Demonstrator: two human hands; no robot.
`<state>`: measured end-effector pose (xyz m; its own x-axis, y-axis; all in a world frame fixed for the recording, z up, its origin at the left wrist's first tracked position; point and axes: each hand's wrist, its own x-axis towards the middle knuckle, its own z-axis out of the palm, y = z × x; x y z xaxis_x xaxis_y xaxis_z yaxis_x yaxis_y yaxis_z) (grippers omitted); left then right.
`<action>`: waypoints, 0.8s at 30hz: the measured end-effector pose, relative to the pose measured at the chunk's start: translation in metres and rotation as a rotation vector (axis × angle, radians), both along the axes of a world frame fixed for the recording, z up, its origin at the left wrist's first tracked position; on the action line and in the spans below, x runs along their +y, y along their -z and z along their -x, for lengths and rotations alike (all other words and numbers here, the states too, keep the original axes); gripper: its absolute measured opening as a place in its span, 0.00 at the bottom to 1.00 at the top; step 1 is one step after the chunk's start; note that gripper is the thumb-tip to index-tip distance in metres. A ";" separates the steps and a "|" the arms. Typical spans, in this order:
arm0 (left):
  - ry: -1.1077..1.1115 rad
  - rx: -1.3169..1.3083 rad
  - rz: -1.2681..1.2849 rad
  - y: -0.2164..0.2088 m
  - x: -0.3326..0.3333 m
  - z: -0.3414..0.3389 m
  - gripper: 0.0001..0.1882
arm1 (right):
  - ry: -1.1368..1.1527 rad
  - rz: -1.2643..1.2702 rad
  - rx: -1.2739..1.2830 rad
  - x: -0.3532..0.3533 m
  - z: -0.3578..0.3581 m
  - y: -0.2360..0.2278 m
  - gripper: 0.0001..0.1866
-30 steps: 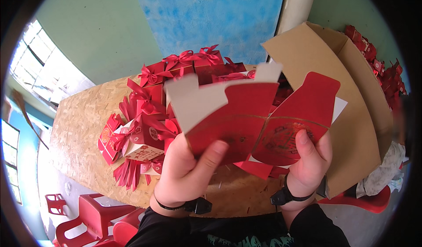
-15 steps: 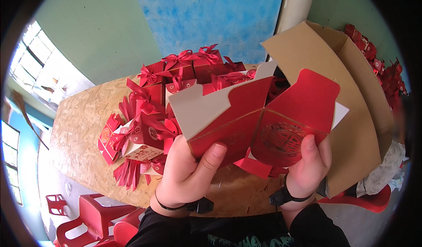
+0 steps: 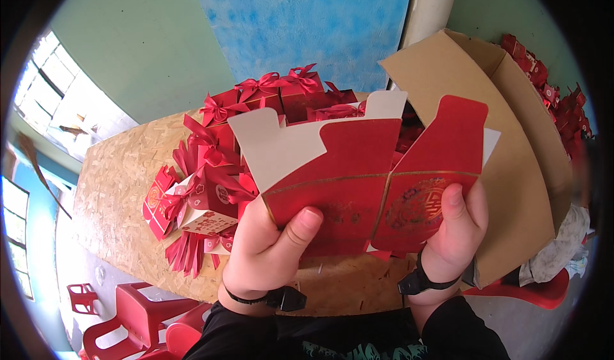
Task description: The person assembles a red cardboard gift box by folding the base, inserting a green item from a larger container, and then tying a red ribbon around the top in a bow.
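Note:
Between my two hands I hold up a red cardboard gift box (image 3: pixel 345 193), unfolded at the top, with gold lines and a round gold emblem on its right panel. Its upper flaps stick out loose, and some show their white inner side. My left hand (image 3: pixel 272 245) grips the left panel, thumb on the front and fingers behind. On the right panel's edge, my right hand (image 3: pixel 455 232) has its thumb beside the emblem. Behind the box stand several finished red boxes with ribbon bows (image 3: pixel 220 145), partly hidden by it.
A large open brown carton (image 3: pixel 473 149) stands at the right of the chipboard table (image 3: pixel 121 193). Beyond it is a heap of red boxes (image 3: pixel 559 97). Red plastic chairs (image 3: pixel 134 315) are at the lower left, and grey cloth (image 3: pixel 556 251) hangs at the right.
The box in my hands has turned and opened wider, so its left panel faces me more squarely. Both hands keep their grip; the right has shifted slightly up and to the right.

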<state>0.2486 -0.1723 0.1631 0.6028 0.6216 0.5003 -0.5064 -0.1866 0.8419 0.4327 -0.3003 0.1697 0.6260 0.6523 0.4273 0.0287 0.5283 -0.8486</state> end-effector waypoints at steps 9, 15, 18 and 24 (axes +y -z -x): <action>-0.188 -0.065 -0.121 0.002 0.010 -0.019 0.46 | -0.028 -0.031 -0.060 0.007 -0.004 0.003 0.25; -0.421 0.074 -0.423 0.000 0.016 -0.015 0.54 | -0.046 -0.060 -0.061 0.006 -0.006 0.008 0.30; -0.323 0.055 -0.438 0.001 0.018 -0.016 0.60 | -0.064 -0.021 -0.043 0.005 -0.001 0.006 0.34; -0.213 0.107 -0.484 0.002 0.017 -0.015 0.78 | -0.148 0.010 0.026 0.005 0.013 0.007 0.43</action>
<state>0.2638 -0.1555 0.1606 0.5519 0.4490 0.7027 -0.3314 -0.6551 0.6789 0.4199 -0.2957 0.1627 0.5337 0.7425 0.4048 -0.0710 0.5164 -0.8534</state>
